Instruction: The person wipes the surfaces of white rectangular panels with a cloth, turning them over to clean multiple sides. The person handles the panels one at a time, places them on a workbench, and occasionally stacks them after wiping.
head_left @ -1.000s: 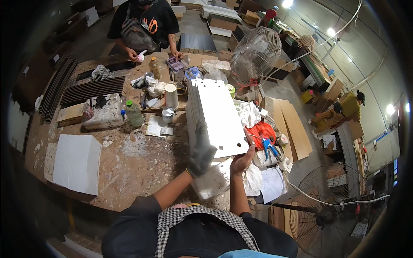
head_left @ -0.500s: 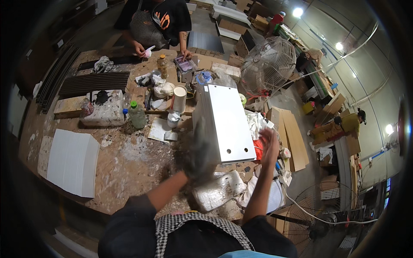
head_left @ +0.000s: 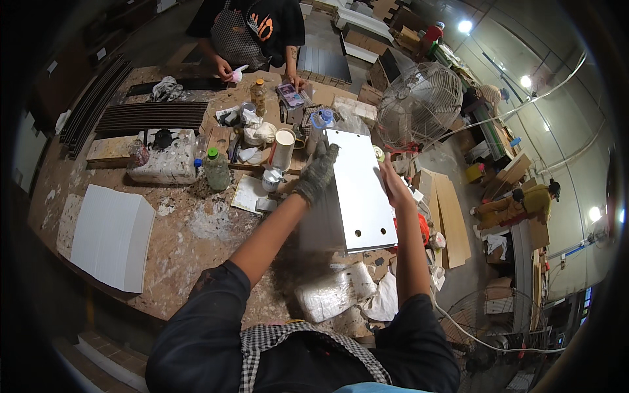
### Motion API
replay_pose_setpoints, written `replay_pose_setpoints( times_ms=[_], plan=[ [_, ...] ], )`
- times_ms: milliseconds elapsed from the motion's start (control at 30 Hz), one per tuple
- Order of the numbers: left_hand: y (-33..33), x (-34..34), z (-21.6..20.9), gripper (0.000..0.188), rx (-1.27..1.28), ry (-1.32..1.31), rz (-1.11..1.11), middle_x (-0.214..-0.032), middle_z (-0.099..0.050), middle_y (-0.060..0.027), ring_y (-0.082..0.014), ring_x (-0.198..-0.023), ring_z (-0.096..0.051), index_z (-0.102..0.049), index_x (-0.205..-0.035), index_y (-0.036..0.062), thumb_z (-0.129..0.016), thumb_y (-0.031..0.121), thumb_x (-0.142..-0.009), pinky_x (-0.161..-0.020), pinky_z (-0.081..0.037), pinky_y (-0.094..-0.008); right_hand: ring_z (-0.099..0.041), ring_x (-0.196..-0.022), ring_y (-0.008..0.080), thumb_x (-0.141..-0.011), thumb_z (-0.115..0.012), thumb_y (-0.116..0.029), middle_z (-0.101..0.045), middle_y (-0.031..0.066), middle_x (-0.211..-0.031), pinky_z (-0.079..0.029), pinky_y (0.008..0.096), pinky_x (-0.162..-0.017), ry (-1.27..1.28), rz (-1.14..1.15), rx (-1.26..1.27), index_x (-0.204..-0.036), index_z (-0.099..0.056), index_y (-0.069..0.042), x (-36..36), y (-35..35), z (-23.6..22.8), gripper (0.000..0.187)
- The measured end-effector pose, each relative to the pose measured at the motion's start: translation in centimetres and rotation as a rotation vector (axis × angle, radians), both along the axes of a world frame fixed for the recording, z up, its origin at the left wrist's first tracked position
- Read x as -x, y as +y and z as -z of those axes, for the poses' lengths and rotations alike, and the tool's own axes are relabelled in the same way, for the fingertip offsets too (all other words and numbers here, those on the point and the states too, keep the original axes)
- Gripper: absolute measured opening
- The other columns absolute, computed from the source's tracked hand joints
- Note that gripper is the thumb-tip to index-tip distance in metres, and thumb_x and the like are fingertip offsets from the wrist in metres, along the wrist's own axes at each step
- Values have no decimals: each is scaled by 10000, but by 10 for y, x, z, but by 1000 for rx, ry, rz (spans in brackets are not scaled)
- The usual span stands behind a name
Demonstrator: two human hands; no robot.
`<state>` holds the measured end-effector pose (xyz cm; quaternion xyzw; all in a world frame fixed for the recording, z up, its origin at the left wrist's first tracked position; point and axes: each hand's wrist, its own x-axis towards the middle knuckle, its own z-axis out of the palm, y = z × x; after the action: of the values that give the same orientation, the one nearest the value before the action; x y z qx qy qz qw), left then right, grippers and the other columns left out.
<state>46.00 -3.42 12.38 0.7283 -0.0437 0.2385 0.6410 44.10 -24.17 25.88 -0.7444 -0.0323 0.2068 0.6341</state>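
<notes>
A stack of white panels stands in front of me, its top panel showing two dark holes near the close end and small ones at the far end. My left hand, in a dirty grey glove, grips the far part of the stack's left edge, fingers bent over the top. On the opposite long edge is my bare right hand, pressed along the side, some of its fingers hidden behind the panel. The top panel lies between both hands.
At left stands another white stack. A green-capped bottle, an open can and a wrapped block lie around the worktable. Across it a person touches a phone. A large fan is beyond.
My left hand has moved forward from the near left side onto the panel's far left edge. My right hand has come in from beside the stack to its right edge.
</notes>
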Motion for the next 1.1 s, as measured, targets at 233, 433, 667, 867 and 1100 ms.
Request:
replay_pose_setpoints(
  times_ms=[233, 433, 667, 867, 1100],
  plan=[
    [29, -54, -32, 471, 92, -5, 109, -1494, -463, -146, -278, -1396, -430, -431, -1474, 42, -434, 163, -1019, -1175, -331, -369, -312, -1486, 319, -962, -263, -759, -358, 181, -1585, -206, 477, -1219, -512, 151, -291, -1540, -343, -41, 123, -51, 33, 925],
    [35, -71, -31, 365, -454, -11, -56, -1330, -617, -171, -316, -1253, -573, -635, -1281, 90, -461, 215, -985, -1066, -437, -431, -488, -1341, 363, -1027, -273, -644, -512, 260, -1435, -366, 488, -1140, -760, 496, -289, -1317, -560, 47, 161, 7, 58, 803],
    [41, -81, -41, 388, -517, 29, -120, -1305, -640, -163, -279, -1221, -605, -624, -1295, 60, -434, 191, -983, -1048, -446, -392, -589, -1216, 337, -1071, -212, -549, -601, 264, -1313, -453, 450, -1072, -804, 714, -314, -1205, -590, 81, 138, 23, 67, 747],
    [45, 21, -40, 453, -273, -330, -78, -1527, -466, -118, -272, -1420, -426, -510, -1452, 110, -403, 119, -1012, -1184, -332, -372, -548, -1270, 330, -1074, -186, -548, -579, 252, -1346, -425, 449, -1098, -959, 780, 49, -1300, -539, 82, 155, 5, 67, 757],
    [119, 276, 8, 352, -788, -255, -295, -1434, -539, -165, -319, -1373, -475, -619, -1282, 55, -566, 86, -936, -1162, -377, -460, -483, -1302, 329, -1072, -396, -382, -456, 212, -1437, -431, 444, -1070, -703, 563, 410, -1385, -442, 60, 291, -31, 160, 544]
  ],
)
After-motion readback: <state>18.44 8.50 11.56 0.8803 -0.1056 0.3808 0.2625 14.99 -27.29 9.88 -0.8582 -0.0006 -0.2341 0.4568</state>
